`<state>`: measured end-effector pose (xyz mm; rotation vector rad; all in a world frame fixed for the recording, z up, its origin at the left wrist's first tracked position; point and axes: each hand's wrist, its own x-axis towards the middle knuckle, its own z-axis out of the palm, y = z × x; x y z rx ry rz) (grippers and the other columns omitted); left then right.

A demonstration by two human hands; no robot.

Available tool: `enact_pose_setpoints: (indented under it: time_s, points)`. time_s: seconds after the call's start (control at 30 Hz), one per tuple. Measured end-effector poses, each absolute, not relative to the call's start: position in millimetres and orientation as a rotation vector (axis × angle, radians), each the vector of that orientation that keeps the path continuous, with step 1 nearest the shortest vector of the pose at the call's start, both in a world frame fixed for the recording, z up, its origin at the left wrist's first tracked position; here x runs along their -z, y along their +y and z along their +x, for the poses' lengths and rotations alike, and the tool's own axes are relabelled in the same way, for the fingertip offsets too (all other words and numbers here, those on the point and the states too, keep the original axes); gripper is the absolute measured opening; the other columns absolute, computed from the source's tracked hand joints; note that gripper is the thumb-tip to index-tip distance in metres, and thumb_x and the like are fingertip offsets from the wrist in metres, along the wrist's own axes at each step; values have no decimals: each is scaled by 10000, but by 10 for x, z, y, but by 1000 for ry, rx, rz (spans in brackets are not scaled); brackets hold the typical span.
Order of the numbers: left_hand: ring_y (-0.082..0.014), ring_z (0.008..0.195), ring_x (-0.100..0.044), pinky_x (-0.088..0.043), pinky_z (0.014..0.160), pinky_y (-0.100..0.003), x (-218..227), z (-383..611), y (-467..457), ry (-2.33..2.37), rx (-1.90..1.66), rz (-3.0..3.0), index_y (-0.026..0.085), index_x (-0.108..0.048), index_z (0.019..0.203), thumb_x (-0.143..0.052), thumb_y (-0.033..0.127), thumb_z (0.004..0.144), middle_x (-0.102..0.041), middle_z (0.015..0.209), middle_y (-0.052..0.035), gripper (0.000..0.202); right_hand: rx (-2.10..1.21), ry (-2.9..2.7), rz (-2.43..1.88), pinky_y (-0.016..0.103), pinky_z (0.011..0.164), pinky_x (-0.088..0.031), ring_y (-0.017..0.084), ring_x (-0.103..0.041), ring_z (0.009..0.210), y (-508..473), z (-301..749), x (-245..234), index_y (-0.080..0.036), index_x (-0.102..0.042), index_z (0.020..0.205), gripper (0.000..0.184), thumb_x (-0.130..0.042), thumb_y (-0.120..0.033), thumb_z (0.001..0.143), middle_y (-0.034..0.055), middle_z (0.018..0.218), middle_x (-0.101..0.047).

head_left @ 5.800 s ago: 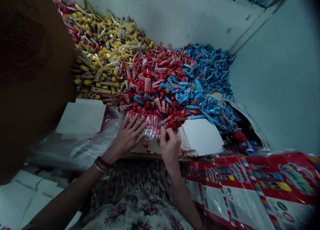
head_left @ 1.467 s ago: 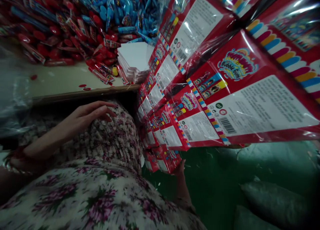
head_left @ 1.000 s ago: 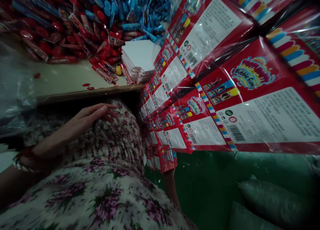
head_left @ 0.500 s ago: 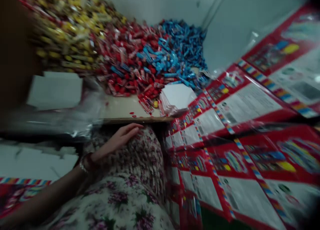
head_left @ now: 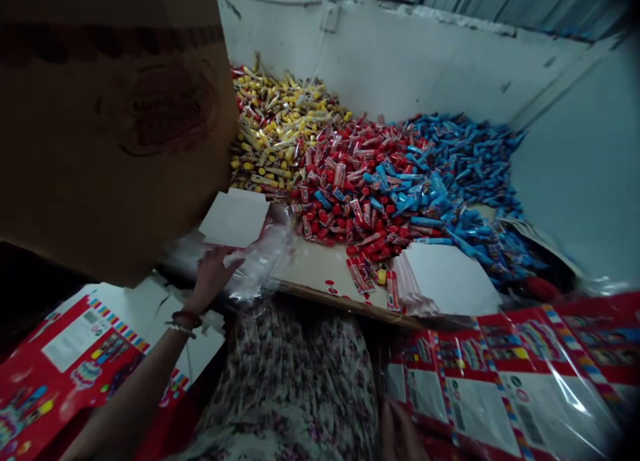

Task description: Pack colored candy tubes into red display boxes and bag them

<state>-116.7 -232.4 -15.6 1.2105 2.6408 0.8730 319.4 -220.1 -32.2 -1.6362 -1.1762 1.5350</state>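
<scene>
Left hand clenched on bunched clear plastic film over the pale counter; right hand, blurred at lower frame edge, beside flat red printed bubble-gum cards; its grip cannot be determined.

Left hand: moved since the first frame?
Yes, the left hand has shifted left of the red candy pile, now holding clear plastic beside a white sheet.
</scene>
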Motion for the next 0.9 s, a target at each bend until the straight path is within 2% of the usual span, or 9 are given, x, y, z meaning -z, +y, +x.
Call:
enact_pose_setpoints:
  time_s: [0.07,0.13,0.2,0.3,0.47,0.63,0.77,0.83,0.9]
  points:
    - [-342,1073,-525,-382,919,-483,278,-1272,-2271,2682,-694,1121,166,-649,1007,-658,415,691,-626,1096,-138,403,-1296,-1426,-1483,357,807,-555,244,-644,972,-2041,3006,265,-277,-698,920,337,-657,-548,726,83,974,-692]
    - [-297,986,-573,-394,899,-439,365,-1306,-2223,2647,-691,1091,173,-662,920,-650,355,702,-664,986,-102,284,-984,-1758,-1179,336,825,-545,205,-676,853,-1828,2691,141,-202,-708,893,281,-618,-447,788,74,888,-711]
    - [-228,865,-608,-409,867,-367,396,-1322,-2195,2608,-746,1098,176,-663,834,-592,315,754,-687,862,-56,176,-824,-1987,-888,278,808,-536,157,-678,831,-1619,2285,-31,-194,-687,954,201,-536,-302,878,49,889,-713]
    - [-177,773,-616,-423,803,-298,353,-1366,-2189,2581,-851,1118,171,-668,812,-541,305,797,-698,831,-40,185,-934,-2098,-656,239,757,-529,133,-664,814,-1367,1640,-266,-180,-658,960,192,-479,-235,917,40,880,-703]
    - [-189,809,-618,-439,786,-297,177,-1445,-2194,2602,-988,1167,152,-648,780,-542,314,794,-687,858,-75,194,-1087,-2285,-362,252,752,-502,142,-623,809,-985,629,-326,-156,-650,1005,194,-513,-218,883,53,892,-673]
    - [-197,883,-629,-447,828,-311,13,-1318,-2299,2485,-1115,1333,167,-578,724,-561,338,776,-682,927,-73,180,-1000,-2529,-432,272,838,-475,154,-605,922,-642,-259,-202,-117,-609,1114,262,-468,-221,920,92,1025,-662]
    - [-161,614,-609,-446,614,-262,-33,-1040,-2559,2469,-1001,1135,182,-576,827,-503,418,816,-659,707,-13,247,-798,-2809,-423,391,986,-407,216,-560,1087,-610,-588,-90,-124,-622,1139,283,-506,-264,922,128,1106,-648]
    - [-152,542,-590,-422,535,-243,-52,-926,-2692,2481,-950,983,192,-582,955,-473,451,834,-645,664,11,306,-733,-2913,-254,524,1074,-281,275,-481,1211,-741,-589,5,-164,-675,1041,229,-593,-296,874,107,1137,-643]
    - [-158,571,-610,-435,541,-246,-91,-883,-2781,2558,-983,900,198,-580,1042,-445,474,852,-661,706,2,362,-633,-2992,-18,613,1094,-150,297,-407,1289,-966,-506,123,-207,-689,1011,217,-585,-345,880,70,1201,-618]
